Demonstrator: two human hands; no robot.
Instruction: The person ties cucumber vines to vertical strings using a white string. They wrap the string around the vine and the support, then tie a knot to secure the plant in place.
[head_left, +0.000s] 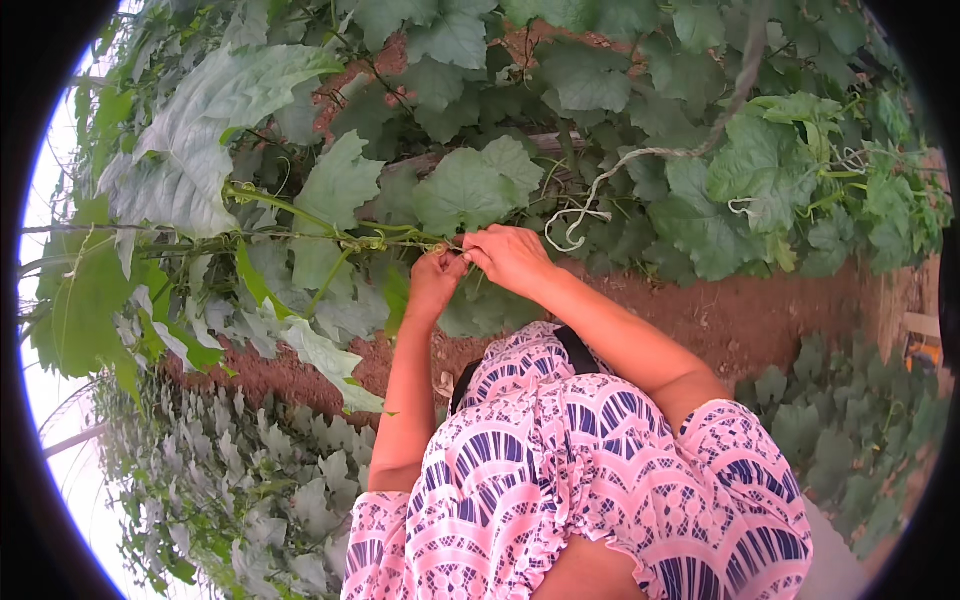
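In front of my chest, my left hand (435, 279) and my right hand (510, 256) meet, thumbs and fingertips pinched together. A green vine stem (300, 216) with curling tendrils (379, 241) runs in from the left, beside a taut thin string (180, 229), and both reach my fingers. The fingers hide exactly where stem and string are gripped. A broad lobed leaf (465, 191) stands just above my hands. To the right dangles a frayed pale twine (645, 152), its loose end curled and apart from my hands.
Dense leafy vines (585, 75) fill the area ahead. A large pale leaf (187, 142) hangs at upper left. Bare reddish soil (712, 307) forms a path under me, with another leafy row (270, 480) behind on the left and plants (832, 427) on the right.
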